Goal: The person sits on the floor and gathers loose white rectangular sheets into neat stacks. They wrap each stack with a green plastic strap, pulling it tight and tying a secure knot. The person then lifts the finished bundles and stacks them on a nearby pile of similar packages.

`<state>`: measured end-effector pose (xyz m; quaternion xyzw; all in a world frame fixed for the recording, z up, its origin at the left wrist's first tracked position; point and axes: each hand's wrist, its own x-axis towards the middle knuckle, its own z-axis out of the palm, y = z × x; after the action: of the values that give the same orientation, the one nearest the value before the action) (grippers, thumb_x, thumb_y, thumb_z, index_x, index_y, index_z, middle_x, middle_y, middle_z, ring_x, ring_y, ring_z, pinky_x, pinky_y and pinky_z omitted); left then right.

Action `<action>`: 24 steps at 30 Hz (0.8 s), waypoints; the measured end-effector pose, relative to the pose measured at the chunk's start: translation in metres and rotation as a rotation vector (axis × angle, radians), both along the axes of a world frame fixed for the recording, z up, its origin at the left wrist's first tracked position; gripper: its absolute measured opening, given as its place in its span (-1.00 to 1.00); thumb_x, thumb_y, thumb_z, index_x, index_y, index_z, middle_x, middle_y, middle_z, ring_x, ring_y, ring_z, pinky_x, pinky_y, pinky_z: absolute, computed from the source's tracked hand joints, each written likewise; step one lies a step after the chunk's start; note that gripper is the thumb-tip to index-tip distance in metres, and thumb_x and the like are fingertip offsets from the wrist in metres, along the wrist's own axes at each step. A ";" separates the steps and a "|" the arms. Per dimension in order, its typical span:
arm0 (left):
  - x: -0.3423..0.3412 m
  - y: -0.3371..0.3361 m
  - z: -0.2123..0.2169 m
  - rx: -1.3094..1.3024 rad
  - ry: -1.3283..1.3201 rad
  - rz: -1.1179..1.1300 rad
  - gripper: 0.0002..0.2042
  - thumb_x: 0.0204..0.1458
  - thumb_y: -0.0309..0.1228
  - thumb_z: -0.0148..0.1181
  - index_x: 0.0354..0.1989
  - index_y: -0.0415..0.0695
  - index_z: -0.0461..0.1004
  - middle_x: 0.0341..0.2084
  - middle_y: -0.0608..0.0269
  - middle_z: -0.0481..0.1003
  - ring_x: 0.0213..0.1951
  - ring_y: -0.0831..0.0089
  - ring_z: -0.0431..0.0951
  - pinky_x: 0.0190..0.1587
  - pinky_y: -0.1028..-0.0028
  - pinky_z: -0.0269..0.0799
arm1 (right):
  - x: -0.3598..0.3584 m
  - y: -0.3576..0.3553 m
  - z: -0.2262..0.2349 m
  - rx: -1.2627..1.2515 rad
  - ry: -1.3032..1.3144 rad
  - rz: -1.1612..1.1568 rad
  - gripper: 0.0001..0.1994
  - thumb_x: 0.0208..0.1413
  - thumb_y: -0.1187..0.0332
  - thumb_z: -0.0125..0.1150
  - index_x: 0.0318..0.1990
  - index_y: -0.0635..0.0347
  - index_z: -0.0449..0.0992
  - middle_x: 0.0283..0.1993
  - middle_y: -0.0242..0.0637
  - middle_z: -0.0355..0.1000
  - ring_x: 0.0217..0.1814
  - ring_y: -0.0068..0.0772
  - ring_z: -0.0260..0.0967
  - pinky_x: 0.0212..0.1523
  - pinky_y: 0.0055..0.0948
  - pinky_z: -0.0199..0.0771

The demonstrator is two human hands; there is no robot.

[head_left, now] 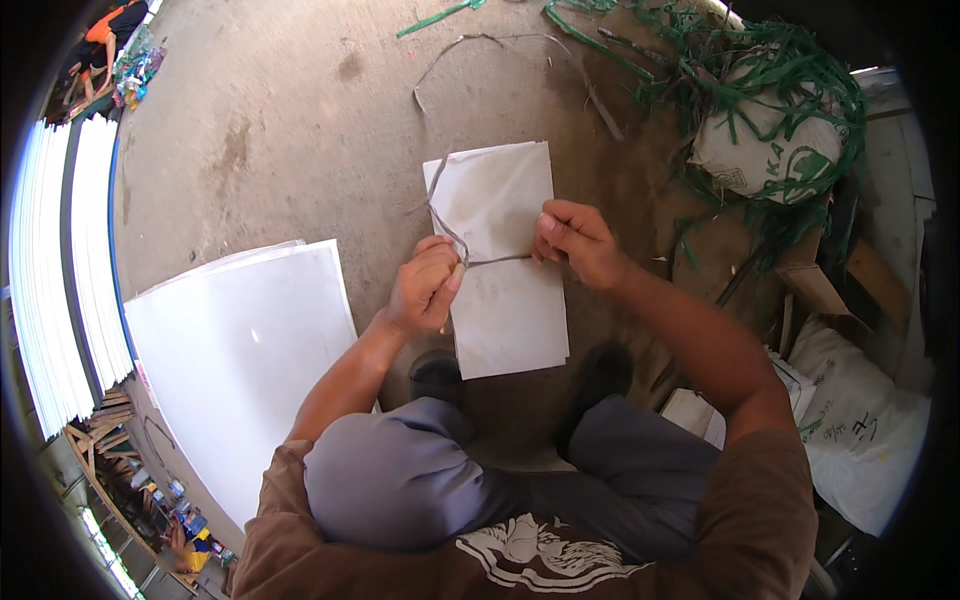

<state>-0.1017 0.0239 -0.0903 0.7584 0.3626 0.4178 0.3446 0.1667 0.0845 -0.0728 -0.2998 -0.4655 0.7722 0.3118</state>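
Note:
A narrow stack of white sheets (510, 320) lies on the floor between my feet. A thin grey tie strip (497, 261) runs across its middle. At the stack's left edge my left hand (428, 283) is closed on the strip, and a loose end rises from it past the upper left corner. My right hand (577, 240) pinches the strip at the stack's right edge, fingers closed. The underside of the stack is hidden.
Large white sheets (240, 340) lie at the left, beside a tall stack of boards (60, 270). Another strip (480, 38) curves on the floor ahead. Green strips tangle over a white sack (765, 140) at the far right. Another sack (860, 420) sits near right. A person (102, 40) crouches far left.

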 end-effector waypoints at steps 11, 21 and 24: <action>0.009 -0.003 -0.013 0.113 0.016 0.123 -0.88 0.09 -0.61 0.09 -0.49 -0.23 0.37 -0.56 0.14 0.37 -0.44 0.17 0.45 0.06 0.12 0.40 | -0.012 -0.016 0.046 1.213 -0.917 0.333 -0.94 0.07 0.40 0.19 -0.35 0.11 0.44 -0.31 -0.20 0.41 -0.33 -0.20 0.44 -0.24 -0.28 0.41; 0.013 -0.003 -0.012 0.080 -0.011 0.108 -0.86 0.12 -0.60 0.07 -0.50 -0.25 0.36 -0.55 0.14 0.35 -0.45 0.17 0.43 0.10 0.11 0.39 | -0.022 -0.008 0.029 0.962 -0.846 0.292 -0.78 0.04 0.38 0.23 -0.12 0.00 0.48 -0.36 -0.26 0.44 -0.32 -0.07 0.50 -0.32 -0.06 0.47; 0.007 -0.006 -0.018 0.045 -0.020 0.134 -0.85 0.13 -0.58 0.06 -0.50 -0.26 0.36 -0.55 0.13 0.35 -0.44 0.17 0.43 0.10 0.11 0.40 | -0.024 -0.007 0.033 0.957 -0.852 0.321 -0.69 0.07 0.37 0.19 0.01 -0.06 0.50 -0.38 -0.24 0.43 -0.34 -0.05 0.51 -0.34 -0.06 0.49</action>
<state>-0.0947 0.0177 -0.1082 0.7358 0.3995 0.4556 0.3023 0.1422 0.0774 -0.0395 -0.3344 -0.8789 0.3306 0.0802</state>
